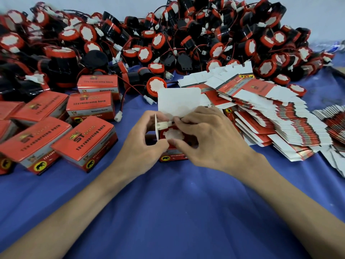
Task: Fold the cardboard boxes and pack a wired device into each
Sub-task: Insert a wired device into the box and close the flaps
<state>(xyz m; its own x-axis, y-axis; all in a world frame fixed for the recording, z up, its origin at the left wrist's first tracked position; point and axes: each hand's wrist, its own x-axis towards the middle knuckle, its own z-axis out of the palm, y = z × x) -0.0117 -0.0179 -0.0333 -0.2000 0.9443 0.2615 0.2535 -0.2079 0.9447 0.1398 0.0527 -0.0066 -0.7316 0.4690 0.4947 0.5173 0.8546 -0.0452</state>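
An open red cardboard box [173,156] stands on the blue cloth at the centre, its white lid flap [179,101] upright behind. Inside lies a red and black wired device [172,134] with a white face, its white connector [164,125] at the box's top left. My left hand [138,144] grips the box's left side, thumb by the front edge. My right hand [207,137] curls over the right side, its fingers pinching the wire next to the connector.
Several closed red boxes [85,141] sit at the left. A big heap of red and black wired devices [168,34] fills the back. A stack of flat unfolded boxes [270,116] lies to the right. Blue cloth [168,202] spreads in front.
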